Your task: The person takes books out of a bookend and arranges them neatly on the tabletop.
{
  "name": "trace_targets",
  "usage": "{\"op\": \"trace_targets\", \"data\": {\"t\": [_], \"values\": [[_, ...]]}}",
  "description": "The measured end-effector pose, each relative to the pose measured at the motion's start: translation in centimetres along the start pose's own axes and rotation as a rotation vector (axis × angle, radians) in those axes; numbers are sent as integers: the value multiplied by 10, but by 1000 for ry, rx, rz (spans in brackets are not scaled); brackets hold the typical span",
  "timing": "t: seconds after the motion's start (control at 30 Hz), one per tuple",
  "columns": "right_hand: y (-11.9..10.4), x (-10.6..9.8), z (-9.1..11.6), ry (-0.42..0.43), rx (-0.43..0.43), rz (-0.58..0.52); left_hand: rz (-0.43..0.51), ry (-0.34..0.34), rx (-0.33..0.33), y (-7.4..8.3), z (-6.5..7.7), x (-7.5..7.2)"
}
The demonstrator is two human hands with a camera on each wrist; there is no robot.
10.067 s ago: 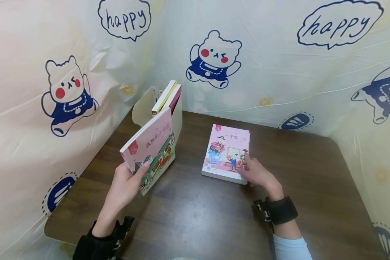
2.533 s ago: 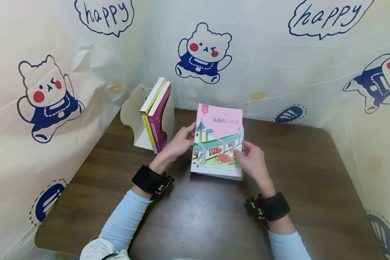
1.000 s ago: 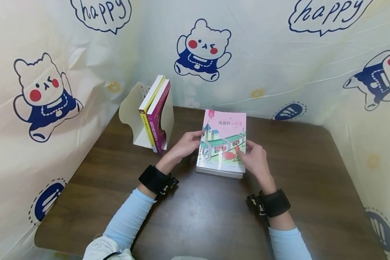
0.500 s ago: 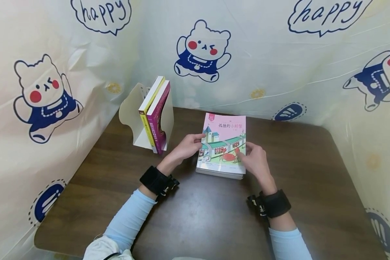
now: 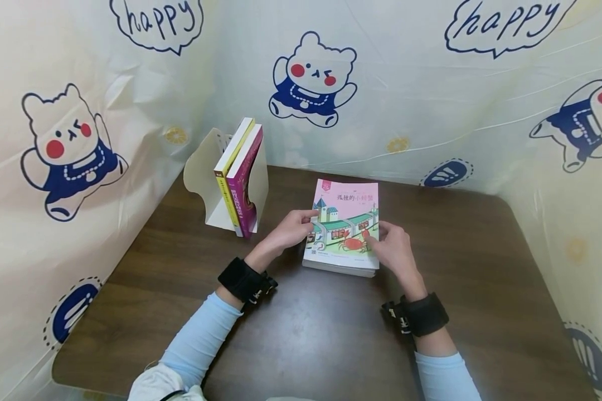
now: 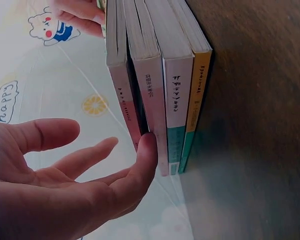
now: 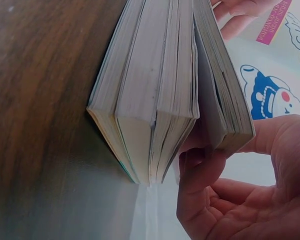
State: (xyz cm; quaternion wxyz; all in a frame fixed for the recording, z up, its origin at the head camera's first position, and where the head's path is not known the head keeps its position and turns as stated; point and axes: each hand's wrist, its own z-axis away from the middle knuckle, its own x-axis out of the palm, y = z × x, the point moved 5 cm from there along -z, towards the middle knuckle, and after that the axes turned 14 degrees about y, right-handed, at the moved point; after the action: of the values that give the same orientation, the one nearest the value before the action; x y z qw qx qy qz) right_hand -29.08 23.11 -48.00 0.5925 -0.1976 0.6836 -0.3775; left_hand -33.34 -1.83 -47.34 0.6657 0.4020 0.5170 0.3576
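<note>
A pink picture book [image 5: 346, 228] with a red crab on its cover lies on top of a stack of several books. In the head view, my right hand [image 5: 393, 248] pinches its right edge, thumb on the cover. The right wrist view shows those fingers tucked beneath the top book [image 7: 227, 100], leaving a narrow gap above the lower books [image 7: 145, 75]. At the stack's left side is my left hand [image 5: 292, 229], fingers loosely extended. In the left wrist view, one fingertip touches the spines near the second book [image 6: 149, 90], thumb apart.
A cream book holder [image 5: 195, 164] stands back left on the brown table [image 5: 301, 345]. It holds an upright yellow book [image 5: 227, 192] and a purple book [image 5: 241, 192]. A patterned curtain [image 5: 406, 94] closes off the back and sides.
Ten seconds ago my left hand held the crab book beside the holder; now it lies on the stack. Over the last second, it and my left hand have shifted slightly toward me.
</note>
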Motion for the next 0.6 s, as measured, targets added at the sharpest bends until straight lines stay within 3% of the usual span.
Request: {"op": "trace_targets", "data": {"t": [0.6], "values": [[3,2,2,-4,-17,18,-16,-16,-11,-5,0,3]]}}
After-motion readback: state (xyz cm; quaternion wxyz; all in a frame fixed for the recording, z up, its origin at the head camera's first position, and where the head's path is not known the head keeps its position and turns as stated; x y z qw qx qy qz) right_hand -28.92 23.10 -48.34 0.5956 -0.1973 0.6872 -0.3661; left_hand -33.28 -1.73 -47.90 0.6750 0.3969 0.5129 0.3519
